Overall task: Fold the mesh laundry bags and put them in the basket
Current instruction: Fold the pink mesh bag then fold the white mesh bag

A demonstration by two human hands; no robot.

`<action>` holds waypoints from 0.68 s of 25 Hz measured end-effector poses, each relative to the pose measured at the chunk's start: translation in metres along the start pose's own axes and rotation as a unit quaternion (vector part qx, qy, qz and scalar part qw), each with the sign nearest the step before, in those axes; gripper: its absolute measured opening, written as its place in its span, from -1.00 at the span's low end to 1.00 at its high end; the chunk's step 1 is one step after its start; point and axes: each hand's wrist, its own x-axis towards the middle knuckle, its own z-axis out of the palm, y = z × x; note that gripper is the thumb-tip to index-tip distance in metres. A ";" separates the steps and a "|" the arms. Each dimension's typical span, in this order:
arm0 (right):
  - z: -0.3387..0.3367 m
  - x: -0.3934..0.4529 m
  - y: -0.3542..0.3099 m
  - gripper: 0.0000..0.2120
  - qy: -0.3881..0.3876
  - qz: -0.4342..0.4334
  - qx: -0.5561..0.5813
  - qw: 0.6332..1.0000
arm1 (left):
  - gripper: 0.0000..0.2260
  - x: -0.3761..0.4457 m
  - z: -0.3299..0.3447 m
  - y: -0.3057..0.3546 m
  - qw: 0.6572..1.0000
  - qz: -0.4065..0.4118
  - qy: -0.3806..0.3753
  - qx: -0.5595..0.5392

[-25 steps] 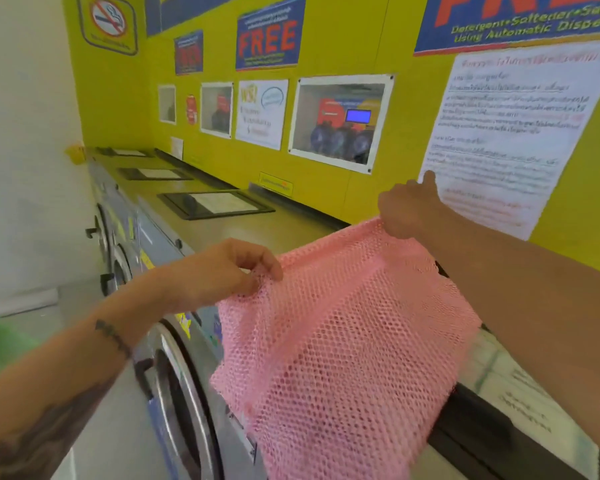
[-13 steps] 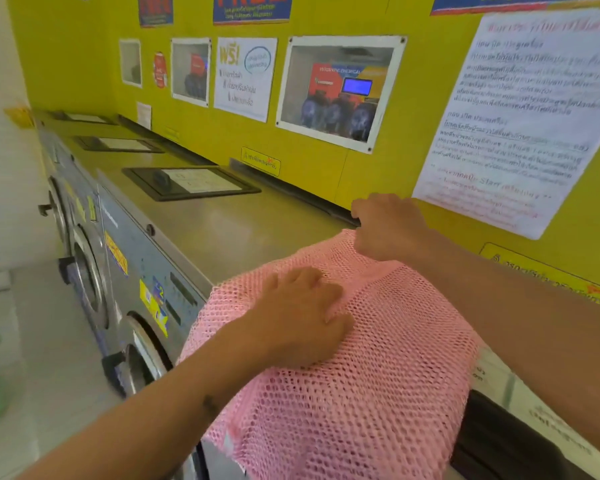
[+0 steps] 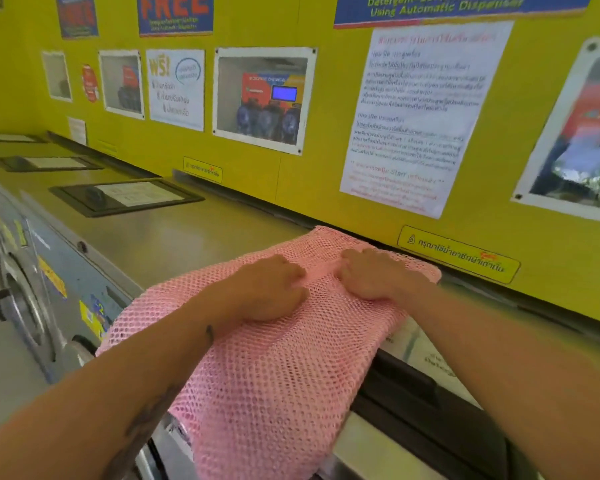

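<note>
A pink mesh laundry bag (image 3: 278,358) lies spread over the steel top of a washing machine (image 3: 174,244), its near end hanging over the front edge. The left hand (image 3: 271,289) and right hand (image 3: 371,275) press on it side by side, fingers bent, knuckles up; whether they pinch the mesh cannot be told. Behind runs a yellow wall (image 3: 326,168) with posted notices.

A row of front-loading washing machines (image 3: 32,292) runs along a yellow wall (image 3: 291,188), their steel tops (image 3: 174,237) carrying black-framed notices (image 3: 125,197). On the wall hang a blue "FREE" sign (image 3: 175,13), a white instruction sheet (image 3: 423,116) and a framed window (image 3: 264,98).
</note>
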 end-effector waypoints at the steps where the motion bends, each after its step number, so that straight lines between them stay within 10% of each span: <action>1: -0.007 -0.006 0.006 -0.36 0.013 -0.009 0.018 1.000 | -0.55 -0.002 -0.003 0.002 1.000 0.001 0.015 -0.007; 10: -0.089 -0.143 0.116 -0.29 -0.021 -0.094 -0.041 0.995 | -0.82 -0.025 -0.016 0.125 0.954 0.028 0.220 -0.201; 17: -0.147 -0.290 0.238 -0.40 -0.053 0.011 -0.142 0.988 | -0.86 -0.056 0.000 0.315 0.913 0.187 0.163 -0.323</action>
